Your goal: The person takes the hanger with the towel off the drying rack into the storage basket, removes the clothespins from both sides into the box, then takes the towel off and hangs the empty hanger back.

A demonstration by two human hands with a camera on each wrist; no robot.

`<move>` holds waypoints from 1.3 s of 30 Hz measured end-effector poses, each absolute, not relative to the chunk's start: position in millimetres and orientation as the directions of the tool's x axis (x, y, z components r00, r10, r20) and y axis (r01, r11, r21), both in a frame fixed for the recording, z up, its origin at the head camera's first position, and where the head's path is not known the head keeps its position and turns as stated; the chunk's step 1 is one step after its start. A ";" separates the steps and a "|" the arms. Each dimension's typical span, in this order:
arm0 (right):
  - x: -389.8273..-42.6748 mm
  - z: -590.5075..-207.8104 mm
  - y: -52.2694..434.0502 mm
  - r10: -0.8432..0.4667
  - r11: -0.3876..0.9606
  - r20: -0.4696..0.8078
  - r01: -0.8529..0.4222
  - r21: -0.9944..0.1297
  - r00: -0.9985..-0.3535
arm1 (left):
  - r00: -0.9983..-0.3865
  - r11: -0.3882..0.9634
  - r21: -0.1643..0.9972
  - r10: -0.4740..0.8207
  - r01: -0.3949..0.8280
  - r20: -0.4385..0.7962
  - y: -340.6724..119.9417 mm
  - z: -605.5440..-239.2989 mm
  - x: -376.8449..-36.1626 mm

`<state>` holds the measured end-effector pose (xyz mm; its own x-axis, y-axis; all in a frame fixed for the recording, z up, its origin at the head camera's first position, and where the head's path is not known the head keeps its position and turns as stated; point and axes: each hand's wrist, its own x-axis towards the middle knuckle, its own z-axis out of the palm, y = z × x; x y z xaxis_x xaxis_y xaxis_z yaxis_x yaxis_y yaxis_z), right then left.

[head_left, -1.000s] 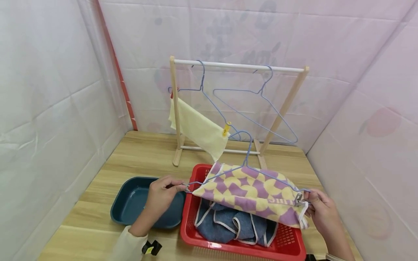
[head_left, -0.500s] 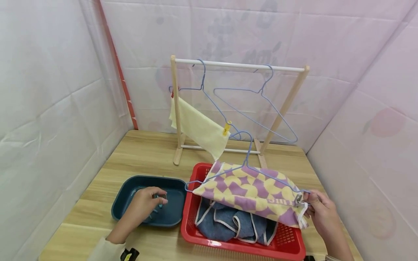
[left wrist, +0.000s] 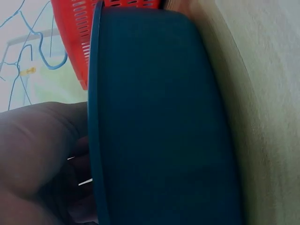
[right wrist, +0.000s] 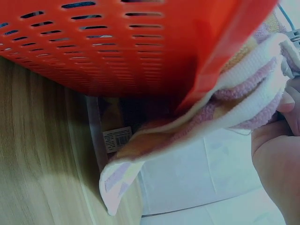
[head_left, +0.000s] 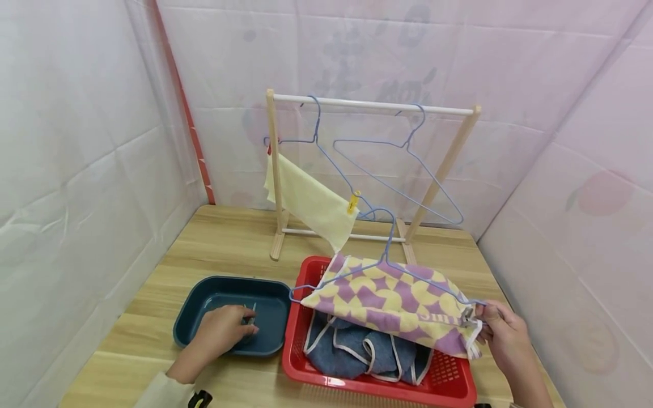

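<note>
My left hand (head_left: 221, 331) reaches into the dark teal tray (head_left: 186, 300), thumb and fingers around small clips (head_left: 248, 322). The clips are mostly hidden; I cannot tell whether one is pinched. In the left wrist view, the tray's side (left wrist: 159, 117) hides the fingertips of that hand (left wrist: 37, 150). With my right hand (head_left: 505, 334) I grip the right end of a blue wire hanger (head_left: 384, 260). A purple-and-yellow towel (head_left: 388, 297) lies under the hanger, across a red basket (head_left: 291, 362). A grey clip (head_left: 466, 316) sits beside the right fingers where towel and hanger meet.
Dark blue cloth with white edging (head_left: 347, 351) lies in the basket. Behind stands a rack (head_left: 372, 102) with two more blue hangers. A pale yellow cloth (head_left: 311, 198) hangs from the left one by a red and a yellow clip (head_left: 353, 203).
My left hand has let go of the hanger's left end and moved left and down into the tray. The right hand still holds the hanger's right end; the towel stays nearly still.
</note>
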<state>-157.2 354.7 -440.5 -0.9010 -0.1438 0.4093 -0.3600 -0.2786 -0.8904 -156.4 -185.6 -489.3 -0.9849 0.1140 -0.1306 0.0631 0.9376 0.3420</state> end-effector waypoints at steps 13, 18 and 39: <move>-156.2 -443.5 356.7 -0.147 -0.287 0.427 -0.375 -0.881 -0.892 | -0.980 0.971 0.206 0.149 0.120 -0.132 -178.0 -499.7 -161.3; -156.0 -443.4 357.0 -0.147 -0.295 0.436 -0.382 -0.876 -0.888 | -0.979 0.974 0.191 0.148 0.120 -0.138 -175.7 -496.3 -162.8; -154.3 -444.4 355.5 -0.154 -0.275 0.408 -0.358 -0.893 -0.900 | -0.968 0.960 0.129 0.243 0.249 0.058 -143.1 -407.8 -158.5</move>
<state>-154.3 355.5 -444.4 -0.8999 -0.1539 0.4080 -0.3577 -0.2746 -0.8925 -158.5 -143.1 -407.8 -0.9682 0.2432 0.0578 0.2488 0.9600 0.1286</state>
